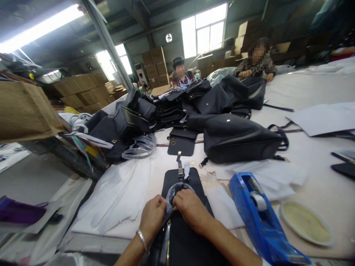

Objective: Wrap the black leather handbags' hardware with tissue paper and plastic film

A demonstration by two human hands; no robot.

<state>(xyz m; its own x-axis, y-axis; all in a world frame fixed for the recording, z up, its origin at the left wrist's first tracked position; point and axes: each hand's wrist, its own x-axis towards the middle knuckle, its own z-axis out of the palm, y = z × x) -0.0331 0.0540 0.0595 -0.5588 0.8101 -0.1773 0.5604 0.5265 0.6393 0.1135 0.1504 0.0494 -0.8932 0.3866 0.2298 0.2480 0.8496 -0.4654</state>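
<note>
A black bag (191, 240) with a gold-coloured zip (168, 240) lies in front of me at the table's near edge. Its curved top handle (179, 186) is wrapped in clear plastic film. My left hand (155, 210), with a silver bracelet at the wrist, pinches the left side of this wrapped handle. On the opposite side, the curled fingers of my right hand (190, 207) grip the handle; the fingertips are partly hidden. Just beyond my hands, a black flap (196, 181) carries a strap with a metal buckle (181, 172).
A blue tape dispenser (249, 210) and a round yellowish dish (306, 222) stand to the right. White sheets (116, 195) lie left. One black bag (241, 138) and a heap of others (166, 107) spread beyond. Two people (181, 75) sit across the table.
</note>
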